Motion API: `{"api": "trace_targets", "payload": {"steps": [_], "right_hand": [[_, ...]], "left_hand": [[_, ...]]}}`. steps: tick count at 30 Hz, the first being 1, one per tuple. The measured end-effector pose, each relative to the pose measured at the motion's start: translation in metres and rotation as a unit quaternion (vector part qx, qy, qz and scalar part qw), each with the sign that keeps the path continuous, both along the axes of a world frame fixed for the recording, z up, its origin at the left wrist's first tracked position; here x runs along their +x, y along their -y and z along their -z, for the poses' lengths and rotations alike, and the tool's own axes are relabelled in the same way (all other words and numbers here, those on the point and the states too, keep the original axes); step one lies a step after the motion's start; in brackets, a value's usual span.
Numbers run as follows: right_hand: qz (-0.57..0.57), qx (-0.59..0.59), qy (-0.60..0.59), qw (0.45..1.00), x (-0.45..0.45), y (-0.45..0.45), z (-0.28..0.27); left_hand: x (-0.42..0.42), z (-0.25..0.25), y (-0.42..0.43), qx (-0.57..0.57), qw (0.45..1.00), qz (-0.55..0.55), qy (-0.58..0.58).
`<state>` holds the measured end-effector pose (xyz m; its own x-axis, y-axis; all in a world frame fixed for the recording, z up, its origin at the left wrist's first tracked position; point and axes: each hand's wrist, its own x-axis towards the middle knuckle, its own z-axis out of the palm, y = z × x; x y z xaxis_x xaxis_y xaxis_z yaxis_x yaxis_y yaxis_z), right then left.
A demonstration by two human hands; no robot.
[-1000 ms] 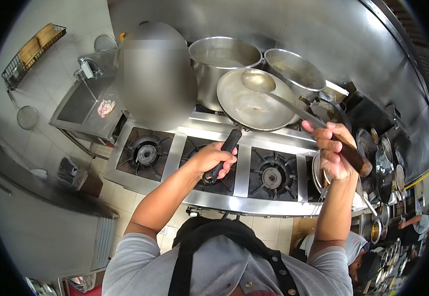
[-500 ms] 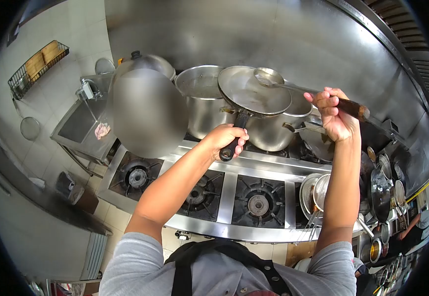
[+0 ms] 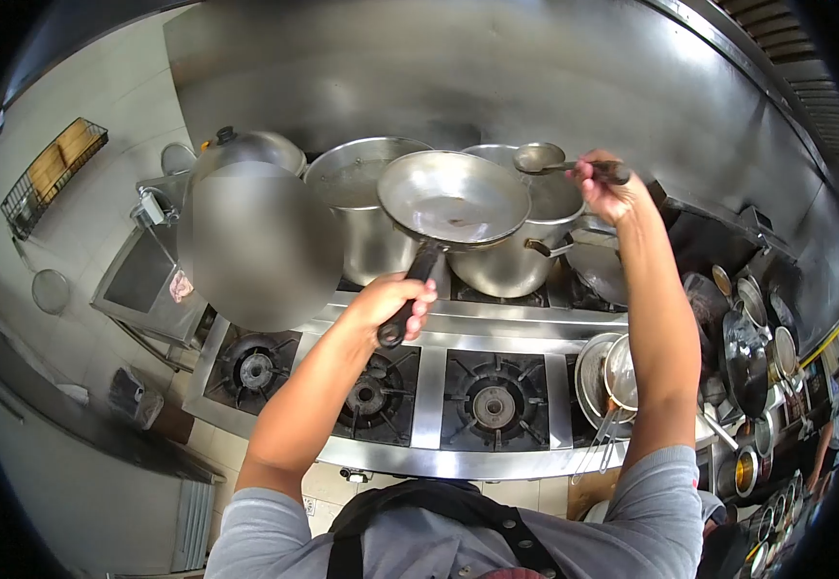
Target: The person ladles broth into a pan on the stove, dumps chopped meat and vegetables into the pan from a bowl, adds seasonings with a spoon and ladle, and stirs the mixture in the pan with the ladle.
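Observation:
My left hand (image 3: pixel 392 301) is closed around the black handle of a frying pan (image 3: pixel 458 198). The pan is held up over the stockpots, its inside facing up, with some wet shine and a small dark spot in it. My right hand (image 3: pixel 608 189) grips a ladle (image 3: pixel 539 157) by its dark handle. The ladle's bowl hovers above the right stockpot (image 3: pixel 506 265), just right of the pan rim. Another stockpot (image 3: pixel 371 236) with liquid in it stands to the left, partly behind the pan.
Gas burners (image 3: pixel 494 405) line the front of the stove. A lidded pot (image 3: pixel 260 150) is at the left, mostly covered by a blurred patch. Stacked strainers (image 3: pixel 593 372) lie at the right, beside many hanging pans. A sink (image 3: pixel 139 265) is at the far left.
The pan and my left hand have shifted left and slightly down. My right hand has moved left, and the ladle's bowl now sits clear of the pan. The camera view has turned a little.

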<state>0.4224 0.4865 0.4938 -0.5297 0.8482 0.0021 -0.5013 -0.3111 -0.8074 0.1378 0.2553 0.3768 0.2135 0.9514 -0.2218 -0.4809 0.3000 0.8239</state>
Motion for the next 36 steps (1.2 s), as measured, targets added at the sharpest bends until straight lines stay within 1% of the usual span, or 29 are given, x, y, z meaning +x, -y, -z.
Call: {"api": "trace_targets", "payload": {"steps": [2,3,6,7,9,11,13,14,15,18,22,23,25,26,27,28,29,32,33,36], "right_hand": [[0.056,0.011,0.059,0.997,-0.007,0.004,0.012],[0.052,-0.002,0.076,0.996,-0.007,-0.006,0.022],[0.089,0.008,0.130,0.988,-0.012,-0.017,0.047],[0.103,0.029,0.162,0.981,-0.014,-0.015,0.051],[0.091,0.083,0.237,0.964,-0.012,-0.013,0.062],[0.086,0.132,0.311,0.937,-0.009,-0.015,0.076],[0.084,0.173,0.467,0.863,-0.005,-0.005,0.068],[0.082,0.191,0.540,0.816,-0.002,-0.003,0.064],[0.093,0.181,0.481,0.853,0.004,-0.028,0.087],[0.079,0.181,0.548,0.813,-0.003,-0.016,0.066],[0.027,0.131,0.503,0.854,-0.019,-0.035,0.074],[0.002,0.086,0.468,0.880,-0.022,-0.045,0.076],[-0.049,-0.006,0.390,0.920,-0.029,-0.055,0.074],[-0.023,-0.061,0.305,0.950,-0.029,-0.058,0.076],[0.004,-0.116,0.215,0.970,-0.031,-0.055,0.075],[0.029,-0.170,0.124,0.977,-0.033,-0.053,0.074],[-0.005,-0.223,0.060,0.973,-0.026,-0.058,0.075],[0.014,-0.260,-0.058,0.964,-0.023,-0.032,0.064],[0.010,-0.257,-0.091,0.962,-0.023,-0.023,0.061],[0.005,-0.243,-0.126,0.962,-0.029,-0.001,0.050]], "left_hand": [[-0.004,0.003,0.019,0.002,1.000,-0.006,0.005],[-0.007,0.007,0.029,0.000,1.000,-0.009,0.009],[-0.013,0.016,0.057,-0.022,0.999,-0.032,0.004],[-0.015,0.018,0.066,-0.028,0.999,-0.035,-0.001],[-0.019,0.025,0.084,-0.036,0.998,-0.045,-0.013],[-0.023,0.032,0.100,-0.041,0.998,-0.056,-0.011],[-0.025,0.040,0.114,-0.050,0.997,-0.062,-0.004],[-0.027,0.043,0.120,-0.055,0.996,-0.066,0.001],[-0.028,0.044,0.126,-0.062,0.996,-0.069,0.008],[-0.033,0.051,0.141,-0.065,0.995,-0.074,0.016],[-0.040,0.059,0.152,-0.064,0.995,-0.082,0.005],[-0.041,0.060,0.154,-0.068,0.994,-0.083,0.006],[-0.043,0.062,0.157,-0.075,0.994,-0.085,0.008],[-0.044,0.062,0.158,-0.076,0.994,-0.083,0.005],[-0.046,0.063,0.160,-0.078,0.994,-0.082,0.002],[-0.047,0.064,0.161,-0.080,0.994,-0.080,-0.001],[-0.048,0.065,0.162,-0.077,0.994,-0.077,-0.003],[-0.050,0.066,0.165,-0.072,0.995,-0.067,-0.012],[-0.050,0.067,0.166,-0.069,0.996,-0.062,-0.017],[-0.049,0.069,0.162,-0.056,0.997,-0.043,-0.034]]}}
